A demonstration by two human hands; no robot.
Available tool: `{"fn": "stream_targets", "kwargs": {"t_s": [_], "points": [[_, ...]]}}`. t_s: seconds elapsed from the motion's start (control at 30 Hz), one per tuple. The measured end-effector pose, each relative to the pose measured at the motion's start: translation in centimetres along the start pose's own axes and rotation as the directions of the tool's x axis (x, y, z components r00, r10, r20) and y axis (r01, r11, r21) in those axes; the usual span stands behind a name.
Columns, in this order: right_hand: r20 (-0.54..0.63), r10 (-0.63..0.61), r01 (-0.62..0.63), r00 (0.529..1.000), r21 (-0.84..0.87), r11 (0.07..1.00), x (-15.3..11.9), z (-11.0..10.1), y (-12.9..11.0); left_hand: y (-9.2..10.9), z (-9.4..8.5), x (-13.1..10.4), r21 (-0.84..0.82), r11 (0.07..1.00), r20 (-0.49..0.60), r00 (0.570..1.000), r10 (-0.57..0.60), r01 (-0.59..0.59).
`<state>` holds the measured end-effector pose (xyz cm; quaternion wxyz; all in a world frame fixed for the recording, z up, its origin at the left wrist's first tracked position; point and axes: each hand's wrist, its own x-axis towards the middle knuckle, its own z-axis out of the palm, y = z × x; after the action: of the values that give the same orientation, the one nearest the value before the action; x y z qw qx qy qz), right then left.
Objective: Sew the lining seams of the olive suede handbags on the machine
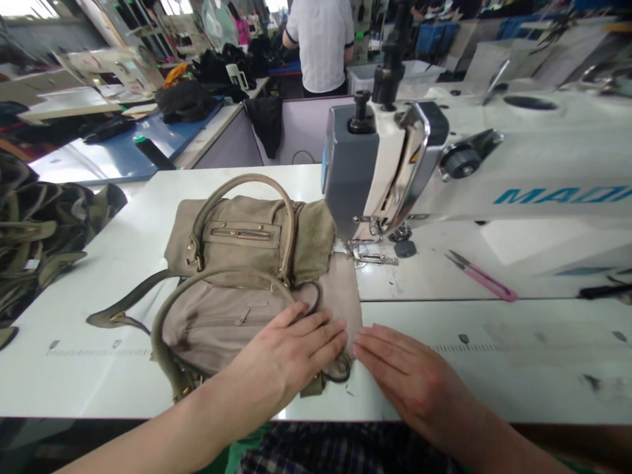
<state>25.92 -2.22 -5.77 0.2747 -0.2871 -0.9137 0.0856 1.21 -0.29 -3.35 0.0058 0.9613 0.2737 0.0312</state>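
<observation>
A khaki handbag (241, 253) with two rolled handles, a zipped pocket and pale lining turned out lies on the white sewing table. My left hand (296, 345) rests flat on the pale lining (345, 289), its fingers stretched toward the right edge. At that same edge, my right hand (409, 368) lies with straight fingers held close together, fingertips at the cloth's border; its thumb is hidden. The lining's far corner reaches the presser foot (372, 257) of the sewing machine (395, 164). A dark curved zipper end (338, 375) shows beside my left hand.
Pink thread snips (486, 276) lie right of the machine's foot. Dark green bag pieces (39, 230) are piled at the left. Behind the table stand a purple partition (301, 128), a blue-topped table (118, 148) and a person in a white shirt (320, 43).
</observation>
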Motion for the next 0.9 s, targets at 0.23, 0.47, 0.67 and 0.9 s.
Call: {"fn": "stream_targets", "kwargs": {"t_s": [0.23, 0.47, 0.67, 0.9], "points": [[0.000, 0.033, -0.033, 0.999, 0.009, 0.999, 1.5, 0.6, 1.7, -2.3, -0.7, 0.8, -0.033, 0.997, -0.032, 0.997, 0.069, -0.070], [-0.018, -0.013, 0.013, 1.000, -0.014, 1.000, 3.3, 0.7, 3.6, -5.3, -0.6, 2.3, -0.104, 0.987, -0.061, 0.991, 0.117, -0.123], [-0.021, -0.011, 0.010, 1.000, -0.062, 0.998, 4.1, 1.4, 5.7, -7.4, -0.3, 3.6, -0.075, 0.991, -0.056, 0.993, 0.107, -0.111], [-0.006, 0.078, -0.078, 0.997, -0.072, 0.994, 4.5, 1.8, 6.5, -9.1, 0.1, 5.2, -0.054, 0.997, -0.107, 0.993, 0.052, -0.058]]}}
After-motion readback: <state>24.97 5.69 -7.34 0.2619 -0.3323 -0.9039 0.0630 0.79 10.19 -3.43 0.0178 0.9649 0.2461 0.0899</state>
